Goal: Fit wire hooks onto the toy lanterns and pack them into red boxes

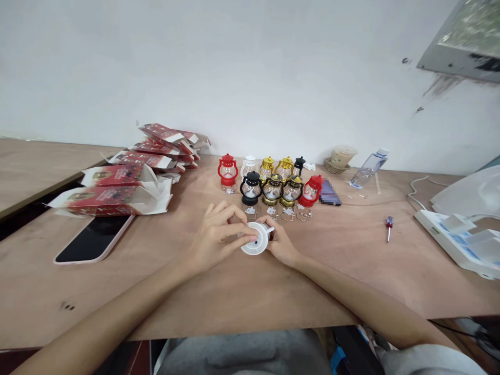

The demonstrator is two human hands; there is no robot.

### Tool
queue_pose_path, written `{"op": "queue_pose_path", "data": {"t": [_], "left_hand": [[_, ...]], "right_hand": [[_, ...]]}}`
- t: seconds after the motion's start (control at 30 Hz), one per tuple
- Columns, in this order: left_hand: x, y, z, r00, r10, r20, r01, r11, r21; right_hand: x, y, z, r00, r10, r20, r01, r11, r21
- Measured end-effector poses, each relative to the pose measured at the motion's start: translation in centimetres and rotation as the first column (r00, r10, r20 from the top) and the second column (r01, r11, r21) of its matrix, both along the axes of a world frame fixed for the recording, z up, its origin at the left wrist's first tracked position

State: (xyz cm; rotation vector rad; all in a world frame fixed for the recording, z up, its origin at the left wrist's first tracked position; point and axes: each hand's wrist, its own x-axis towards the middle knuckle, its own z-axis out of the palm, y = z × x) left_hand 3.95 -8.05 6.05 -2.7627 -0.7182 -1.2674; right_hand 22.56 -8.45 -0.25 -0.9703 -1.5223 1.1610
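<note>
Left hand & right hand are covering most of the white lantern; its body isn't showing. Pixel blur is masking sth by the red lantern. Tray is running off the right edge.

red boxes, phone, screwdriver, bottle
</note>
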Motion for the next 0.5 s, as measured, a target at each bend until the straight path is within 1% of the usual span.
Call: {"op": "queue_pose_path", "data": {"t": [0.07,0.17,0.27,0.33,0.5], "left_hand": [[0.01,0.07,-0.16,1.000,0.004,0.026,-0.003,0.999,-0.036],[0.17,0.24,-0.43,0.998,0.005,0.062,0.006,0.985,-0.171],[0.47,0.34,-0.54,0.995,-0.061,0.085,0.087,0.933,-0.348],[0.64,0.29,-0.45,0.989,-0.105,0.104,0.140,0.891,-0.432],[0.76,0.09,-0.13,0.970,-0.154,0.186,0.231,0.823,-0.520]], "right_hand": [[0.04,0.00,0.00,1.000,0.008,0.001,-0.008,1.000,0.004],[0.10,-0.03,-0.01,1.000,0.016,0.005,-0.017,1.000,0.019],[0.19,-0.09,-0.02,1.000,0.009,0.030,-0.010,0.999,0.032],[0.24,-0.11,-0.02,0.999,0.003,0.045,-0.005,0.999,0.038],[0.28,-0.07,-0.05,0.999,0.013,0.048,-0.015,0.999,0.042]]}}
